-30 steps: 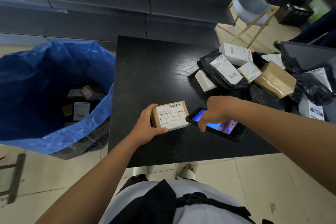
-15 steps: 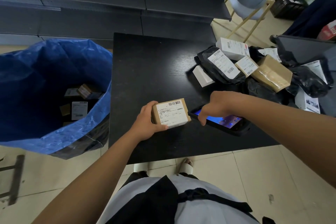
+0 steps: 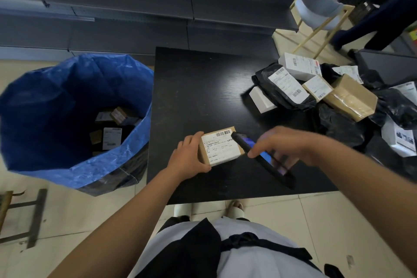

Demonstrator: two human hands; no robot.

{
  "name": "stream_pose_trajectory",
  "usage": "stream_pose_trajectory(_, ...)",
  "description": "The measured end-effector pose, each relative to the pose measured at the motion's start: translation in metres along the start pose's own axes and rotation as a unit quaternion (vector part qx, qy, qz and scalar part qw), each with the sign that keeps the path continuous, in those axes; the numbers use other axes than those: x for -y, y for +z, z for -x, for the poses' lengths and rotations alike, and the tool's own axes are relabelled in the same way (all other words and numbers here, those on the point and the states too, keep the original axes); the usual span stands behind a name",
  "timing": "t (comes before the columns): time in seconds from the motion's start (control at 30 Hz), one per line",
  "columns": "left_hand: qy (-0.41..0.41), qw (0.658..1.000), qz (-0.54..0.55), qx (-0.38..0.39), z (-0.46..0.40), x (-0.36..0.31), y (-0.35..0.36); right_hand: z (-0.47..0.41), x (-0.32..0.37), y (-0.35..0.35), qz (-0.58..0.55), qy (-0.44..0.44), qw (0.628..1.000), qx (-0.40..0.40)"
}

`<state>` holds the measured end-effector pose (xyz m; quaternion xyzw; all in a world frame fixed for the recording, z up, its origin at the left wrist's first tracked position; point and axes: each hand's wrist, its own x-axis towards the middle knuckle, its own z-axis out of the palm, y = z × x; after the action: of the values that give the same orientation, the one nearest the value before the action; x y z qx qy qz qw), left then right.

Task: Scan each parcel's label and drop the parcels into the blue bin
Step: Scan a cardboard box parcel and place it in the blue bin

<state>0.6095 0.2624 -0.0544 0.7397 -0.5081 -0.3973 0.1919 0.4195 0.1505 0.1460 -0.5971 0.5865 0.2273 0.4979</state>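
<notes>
Head camera view, looking down at a black table (image 3: 203, 88) with a person's two bare arms reaching in from the near edge. On the floor to the left of the table stands one blue bin (image 3: 45, 101), a tall container lined with a blue plastic bag, its mouth open. Deep inside lie several parcels already dropped in (image 3: 112, 128): a white-labelled one and a few small brown boxes can be made out, though the exact number is hard to tell in the dark interior. On the near part of the table, the left hand (image 3: 188, 158) grips one small brown cardboard parcel (image 3: 220, 145) by its left end, thumb curled along the near edge; the parcel sits flat with its white label (image 3: 220, 146) and barcode facing up. The right hand (image 3: 284, 144) holds one black handheld scanner (image 3: 259, 158) with a lit blue screen, fingers curled round it, the device tilted up off the table so its far tip is just beside or over the parcel's right corner, near the barcode. On the far right of the table lies a heap of unscanned parcels (image 3: 316, 90): at least three black plastic mailer bags, about three white boxes, and two brown cardboard boxes, touching and overlapping. Grey metal shelving (image 3: 135, 7) runs along the far side.
</notes>
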Motion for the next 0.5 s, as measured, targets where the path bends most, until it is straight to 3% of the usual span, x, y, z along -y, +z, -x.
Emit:
stream_pose_trajectory(0.2, -0.062, 0.990, 0.118, -0.039, 0.031, 0.023, -0.019, -0.011, -0.050, 0.047, -0.212, -0.096, 0.972, 0.031)
stream_pose_trajectory(0.4, -0.207, 0.932, 0.248, -0.167, 0.082, 0.072, -0.061, -0.031, -0.054, 0.077, -0.245, -0.128, 0.961, -0.017)
stream_pose_trajectory(0.5, -0.230, 0.911, 0.226, -0.258, 0.095, 0.094, -0.101, -0.037, -0.040, 0.079, -0.253, -0.157, 0.955, -0.016)
